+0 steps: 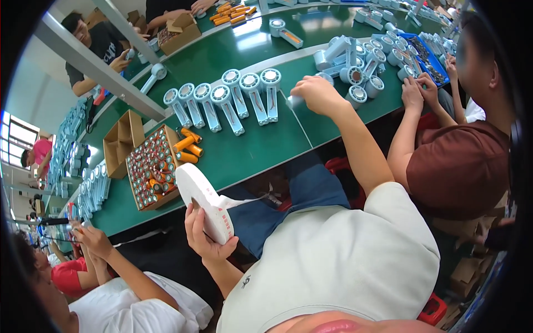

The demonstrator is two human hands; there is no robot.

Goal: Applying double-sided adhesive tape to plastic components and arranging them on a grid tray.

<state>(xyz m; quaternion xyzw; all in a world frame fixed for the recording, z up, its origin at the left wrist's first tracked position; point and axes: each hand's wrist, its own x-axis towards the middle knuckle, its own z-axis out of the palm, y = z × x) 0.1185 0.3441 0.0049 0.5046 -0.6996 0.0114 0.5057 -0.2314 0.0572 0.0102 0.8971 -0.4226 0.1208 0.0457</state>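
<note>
My left hand (206, 236) is wrapped around a wide roll of white tape or strip (208, 202), held upright in front of the table edge. A loose white end (244, 201) hangs off the roll toward the right. My right hand (321, 97) is over the green table with its fingers curled; a small, blurred pale thing (295, 102) shows under the fingertips, too smeared to name. Left of it, several light blue handheld fan bodies (222, 97) lie in a row, round heads away from me, handles open with wires showing.
Left on the green table (261, 150) stand a cardboard box of wired cylindrical cells (151, 169), loose orange batteries (189, 145) and a divided carton (123, 141). Fan bodies pile up (355, 66) at right, near a blue tray (425, 58). People work close on both sides; a metal post (100, 61) rises left.
</note>
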